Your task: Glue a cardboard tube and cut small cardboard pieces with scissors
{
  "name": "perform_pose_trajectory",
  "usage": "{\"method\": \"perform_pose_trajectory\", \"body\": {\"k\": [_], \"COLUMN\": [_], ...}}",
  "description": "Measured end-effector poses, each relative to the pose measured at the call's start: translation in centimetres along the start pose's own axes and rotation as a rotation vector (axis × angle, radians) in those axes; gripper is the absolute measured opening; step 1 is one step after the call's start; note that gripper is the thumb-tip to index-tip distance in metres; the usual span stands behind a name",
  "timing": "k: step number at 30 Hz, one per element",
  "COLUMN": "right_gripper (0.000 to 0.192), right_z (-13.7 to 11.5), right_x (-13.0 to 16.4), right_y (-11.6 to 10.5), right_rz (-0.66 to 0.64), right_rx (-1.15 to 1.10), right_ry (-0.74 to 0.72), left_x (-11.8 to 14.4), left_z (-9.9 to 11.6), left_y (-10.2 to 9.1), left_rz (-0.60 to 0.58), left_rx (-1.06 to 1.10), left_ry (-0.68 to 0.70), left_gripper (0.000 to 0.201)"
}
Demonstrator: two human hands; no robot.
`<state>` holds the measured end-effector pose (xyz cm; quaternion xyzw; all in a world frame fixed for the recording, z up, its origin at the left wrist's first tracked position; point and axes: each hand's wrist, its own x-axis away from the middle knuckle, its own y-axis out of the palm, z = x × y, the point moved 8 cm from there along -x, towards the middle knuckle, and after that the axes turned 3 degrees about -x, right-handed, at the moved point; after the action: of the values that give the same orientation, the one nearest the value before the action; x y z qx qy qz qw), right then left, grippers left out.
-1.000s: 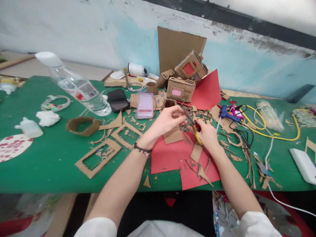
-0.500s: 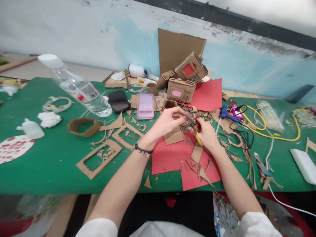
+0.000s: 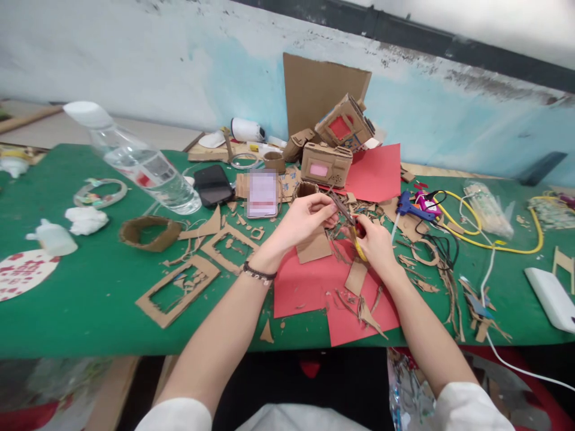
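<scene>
My right hand (image 3: 374, 239) is closed around the yellow handles of a pair of scissors (image 3: 360, 249). The dark blades point up and to the left, past the fingertips of my left hand (image 3: 311, 216). Those left fingers are pinched together close beside the blades; whatever is between them is too small or hidden to name. Below both hands lie red paper sheets (image 3: 299, 293) with a cardboard piece (image 3: 313, 245) and thin torn strips on top. A cardboard ring (image 3: 306, 189) stands just behind my left hand.
Behind are two cardboard camera models (image 3: 326, 164) (image 3: 345, 123). Leftward lie a phone (image 3: 263, 194), a black device (image 3: 214, 184), cardboard frames (image 3: 177, 290) and a tilted water bottle (image 3: 139, 164). To the right are a blue glue gun (image 3: 415, 208), a yellow cable (image 3: 512, 250) and a white box-shaped object (image 3: 550, 298).
The scissor blades have swung slightly up and to the left beside my left fingertips. My left fingers have shifted a little, and the whole view has drifted slightly.
</scene>
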<state>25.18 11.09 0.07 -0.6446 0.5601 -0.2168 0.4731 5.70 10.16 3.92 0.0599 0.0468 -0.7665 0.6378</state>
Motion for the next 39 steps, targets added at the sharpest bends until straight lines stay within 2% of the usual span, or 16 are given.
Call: {"method": "perform_pose_trajectory", "body": {"k": [6,14,20,26,32,39], "right_gripper": [0.040,0.038,0.039,0.043,0.047,0.040], "right_z": [-0.4,-0.7,-0.4,-0.1,0.1,-0.2], "right_x": [0.2,0.2,0.2,0.1,0.1,0.2], "right_y": [0.1,-0.4,0.0,0.1,-0.4,-0.4], "right_rz": [-0.020,0.007,-0.006,-0.006,0.005,0.012], "right_rx": [0.007,-0.050,-0.049,-0.004,0.048,-0.086], "right_ry": [0.011,-0.027,0.010,0.018,0.067,0.051], "left_x": [-0.1,-0.1,0.1,0.1,-0.2,-0.1], "left_z": [-0.8,-0.6,0.1,0.1,-0.6,0.0], "left_y": [0.4,0.4,0.4,0.4,0.0,-0.5], "left_rz": [-0.050,0.016,0.020,0.033,0.088,0.115], "left_rx": [0.019,0.029,-0.006,-0.010,0.092,0.067], "left_ry": [0.002,0.026,0.053,0.049,0.015,0.027], "left_gripper": [0.044,0.022,0.016,0.021,0.039,0.046]}}
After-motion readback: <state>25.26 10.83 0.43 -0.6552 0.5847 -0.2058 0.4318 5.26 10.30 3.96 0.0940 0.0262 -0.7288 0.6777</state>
